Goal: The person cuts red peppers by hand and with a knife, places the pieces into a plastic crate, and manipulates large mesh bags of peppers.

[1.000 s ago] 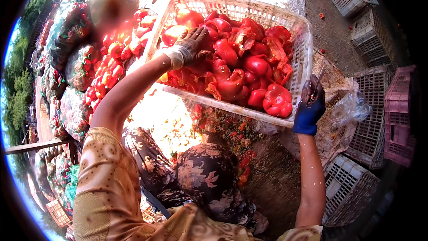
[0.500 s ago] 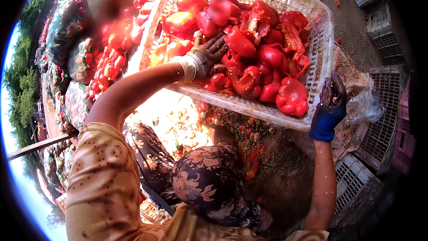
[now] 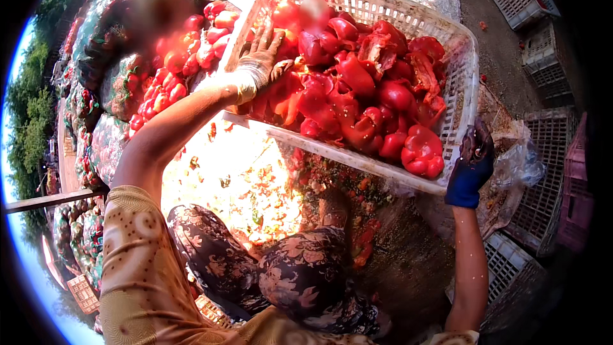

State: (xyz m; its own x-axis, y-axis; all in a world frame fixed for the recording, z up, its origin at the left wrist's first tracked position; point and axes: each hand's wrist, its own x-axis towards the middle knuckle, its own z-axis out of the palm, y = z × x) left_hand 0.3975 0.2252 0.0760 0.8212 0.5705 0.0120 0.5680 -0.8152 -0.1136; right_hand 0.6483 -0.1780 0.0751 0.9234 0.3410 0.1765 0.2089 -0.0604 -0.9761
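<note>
A white plastic crate [image 3: 357,165] in front of me holds a heap of split and whole red bell peppers [image 3: 373,92]. My left hand [image 3: 258,64], in a soiled pale glove, lies with fingers spread at the crate's left end, over the peppers and close to the rim. My right hand [image 3: 471,165], in a blue glove with a dark-stained palm and fingers, grips the crate at its near right corner. Its fingertips bend along the outer wall, partly out of sight.
More red peppers [image 3: 166,83] are piled left of the crate, beside stuffed mesh sacks [image 3: 118,86]. Pepper scraps and seeds [image 3: 255,198] litter the ground near my knees. Several slatted crates [image 3: 539,172] stand on the right, with crumpled clear plastic [image 3: 520,160] beside them.
My left hand has moved left from the middle of the heap to the crate's left end, its fingers spreading. Peppers now lie where it was. My right hand stays at the corner.
</note>
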